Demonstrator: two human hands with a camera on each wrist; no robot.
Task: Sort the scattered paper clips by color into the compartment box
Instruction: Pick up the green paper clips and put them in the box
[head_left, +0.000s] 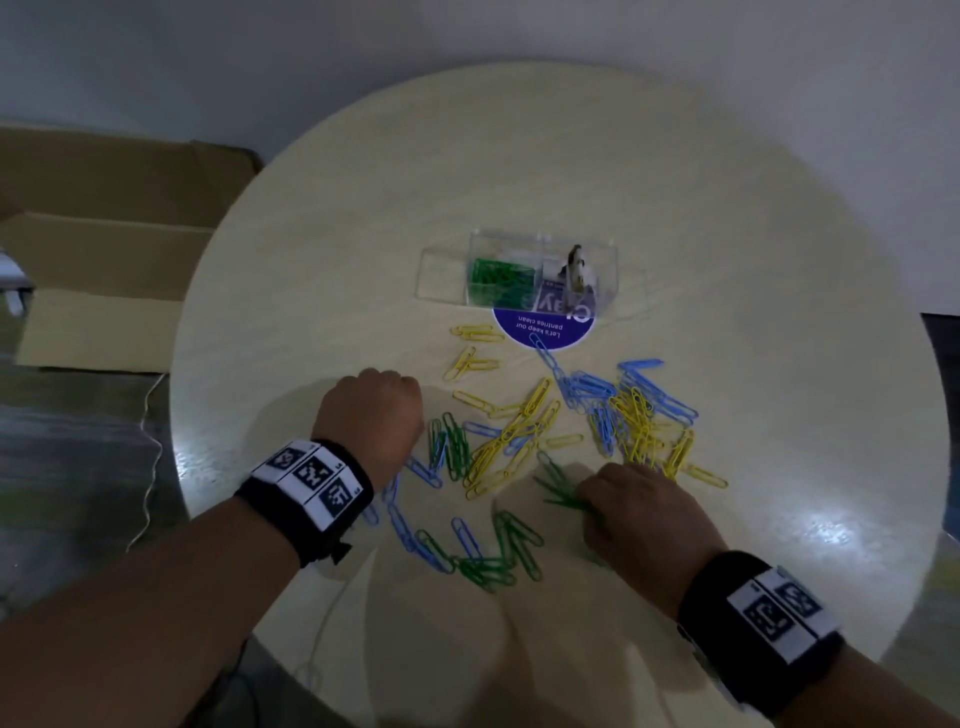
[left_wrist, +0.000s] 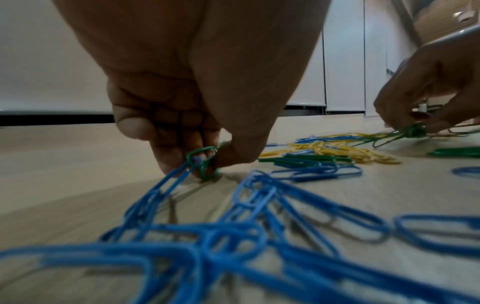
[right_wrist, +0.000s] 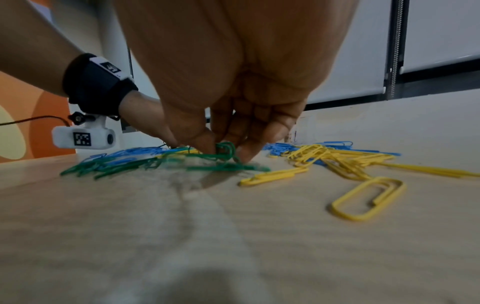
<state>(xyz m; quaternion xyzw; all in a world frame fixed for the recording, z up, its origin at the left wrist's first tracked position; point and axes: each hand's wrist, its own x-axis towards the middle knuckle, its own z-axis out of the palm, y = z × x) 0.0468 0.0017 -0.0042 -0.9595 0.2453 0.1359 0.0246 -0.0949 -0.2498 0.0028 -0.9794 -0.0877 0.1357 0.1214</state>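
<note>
Blue, yellow and green paper clips (head_left: 524, 441) lie scattered on the round pale table (head_left: 727, 260). A clear compartment box (head_left: 519, 275) stands at the table's middle; green clips (head_left: 501, 285) fill one of its compartments. My left hand (head_left: 374, 415) is down at the left of the scatter, and in the left wrist view its thumb and fingers pinch a green clip (left_wrist: 203, 162) among blue clips (left_wrist: 259, 205). My right hand (head_left: 639, 514) pinches a bunch of green clips (right_wrist: 223, 154), with yellow clips (right_wrist: 337, 160) to its right.
A purple round sticker (head_left: 545, 325) lies on the table in front of the box. A small dark-and-white object (head_left: 574, 270) sits in the box's right compartment. Cardboard boxes (head_left: 104, 234) stand on the floor to the left.
</note>
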